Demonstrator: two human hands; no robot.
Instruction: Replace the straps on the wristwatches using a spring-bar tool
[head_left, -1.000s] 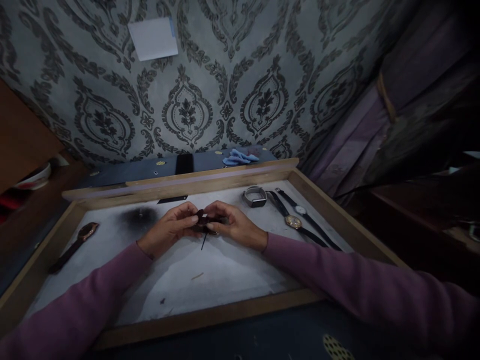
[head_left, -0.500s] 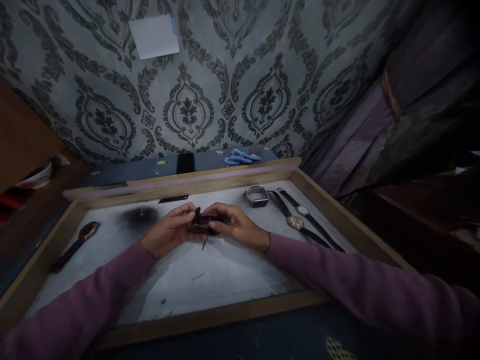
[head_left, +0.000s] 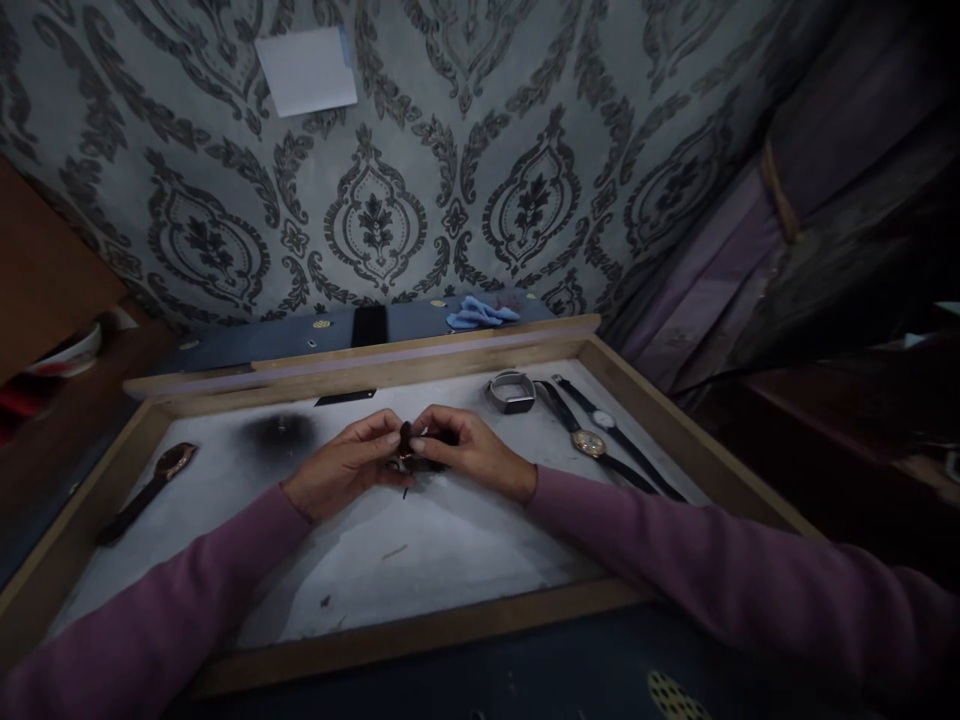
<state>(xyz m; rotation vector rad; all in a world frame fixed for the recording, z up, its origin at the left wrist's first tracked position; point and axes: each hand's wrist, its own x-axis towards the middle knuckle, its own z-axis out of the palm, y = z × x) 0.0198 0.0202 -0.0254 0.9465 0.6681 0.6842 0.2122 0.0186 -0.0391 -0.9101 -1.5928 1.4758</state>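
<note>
Btwn fingertips of L hand [head_left: 345, 462] & R hand [head_left: 480, 455], both pinching it thumb-to-finger, sits one dark-brown strap-like item [head_left: 406, 441], partly hidden, w/ silver-grey rectangular metal watch [head_left: 517, 404] beyond & R of R fingers, round dark-dialed brown-strapped watch [head_left: 171, 461] well L of L fingers.

tray [head_left: 412, 637]: watch [head_left: 171, 462] left | strap [head_left: 406, 441] between left hand [head_left: 341, 465], right hand [head_left: 476, 455] | three watches [head_left: 589, 443] right | cloth [head_left: 480, 314] behind

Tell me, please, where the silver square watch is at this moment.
In the head view, the silver square watch lies inside the wooden-framed tray, just beyond the right hand, left of the gold-faced watch.
</note>
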